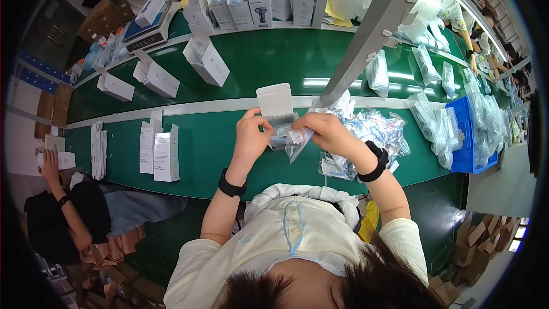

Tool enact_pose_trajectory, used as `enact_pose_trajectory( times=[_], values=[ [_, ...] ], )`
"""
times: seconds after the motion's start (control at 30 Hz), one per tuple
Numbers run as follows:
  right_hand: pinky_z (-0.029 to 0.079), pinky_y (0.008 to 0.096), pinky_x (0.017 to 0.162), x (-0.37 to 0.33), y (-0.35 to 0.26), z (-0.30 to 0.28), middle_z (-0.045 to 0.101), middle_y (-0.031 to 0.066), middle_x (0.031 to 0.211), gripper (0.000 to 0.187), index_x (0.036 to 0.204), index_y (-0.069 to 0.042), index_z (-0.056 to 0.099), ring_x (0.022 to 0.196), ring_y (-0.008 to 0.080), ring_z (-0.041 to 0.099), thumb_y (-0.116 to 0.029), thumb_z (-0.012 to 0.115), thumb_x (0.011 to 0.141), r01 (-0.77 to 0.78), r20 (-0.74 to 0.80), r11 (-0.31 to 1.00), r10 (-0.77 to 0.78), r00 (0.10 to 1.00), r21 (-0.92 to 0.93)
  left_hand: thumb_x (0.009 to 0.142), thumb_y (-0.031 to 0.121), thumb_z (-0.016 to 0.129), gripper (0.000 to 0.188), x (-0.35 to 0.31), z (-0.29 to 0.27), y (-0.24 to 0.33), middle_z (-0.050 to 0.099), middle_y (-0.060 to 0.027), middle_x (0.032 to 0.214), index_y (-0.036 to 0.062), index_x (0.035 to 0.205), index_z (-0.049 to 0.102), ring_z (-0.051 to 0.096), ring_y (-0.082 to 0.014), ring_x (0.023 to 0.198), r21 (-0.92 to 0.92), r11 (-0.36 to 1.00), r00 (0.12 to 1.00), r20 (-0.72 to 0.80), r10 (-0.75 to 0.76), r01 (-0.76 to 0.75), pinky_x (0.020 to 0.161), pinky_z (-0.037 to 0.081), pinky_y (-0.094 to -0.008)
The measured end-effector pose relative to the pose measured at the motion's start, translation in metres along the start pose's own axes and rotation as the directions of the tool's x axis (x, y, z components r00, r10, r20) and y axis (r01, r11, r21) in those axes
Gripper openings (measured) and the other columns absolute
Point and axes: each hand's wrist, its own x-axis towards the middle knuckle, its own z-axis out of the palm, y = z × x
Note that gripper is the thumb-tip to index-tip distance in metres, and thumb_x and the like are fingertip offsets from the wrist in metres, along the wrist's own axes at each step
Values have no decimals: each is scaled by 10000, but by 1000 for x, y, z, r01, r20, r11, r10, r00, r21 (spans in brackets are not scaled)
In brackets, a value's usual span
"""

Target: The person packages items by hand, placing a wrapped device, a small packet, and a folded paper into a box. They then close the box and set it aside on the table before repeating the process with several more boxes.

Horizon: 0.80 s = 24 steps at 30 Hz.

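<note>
An open white carton (276,102) stands in front of me with its lid flap raised. My left hand (252,137) is closed at the carton's left edge, thumb and fingertips pinched there. In my right hand (326,131) is a small clear plastic bag (295,147), gripped over the carton's opening and hanging partly outside its near side. What lies inside the bag is too blurred to name. A heap of small clear bags (370,131) with white parts lies just right of my right hand.
Folded cartons (99,150) and two standing white boxes (166,157) are on the left. Beyond a metal rail, open filled boxes (206,62) sit on the green belt (269,57). A grey post (372,34) slants at right, near bubble-wrapped items (377,74) and a blue bin (464,137). Co-workers sit nearby.
</note>
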Motion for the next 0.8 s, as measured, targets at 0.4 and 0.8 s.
enact_pose_trajectory(
  times=[0.4,0.8],
  values=[
    [425,352,715,12,5,23,511,103,927,344,975,-72,570,869,286,518,0,582,638,116,204,874,-19,979,-472,580,-34,657,106,9,8,-11,577,-86,759,-46,623,561,572,-170,573,-216,976,988,-147,-45,12,533,448,-250],
    [461,322,724,-8,-6,58,556,123,919,274,909,35,570,849,247,559,-111,633,686,49,281,858,113,953,-511,602,-32,649,86,8,8,-11,580,-80,792,-30,630,567,544,-142,556,-220,975,983,-178,-45,5,534,443,-239]
  ],
)
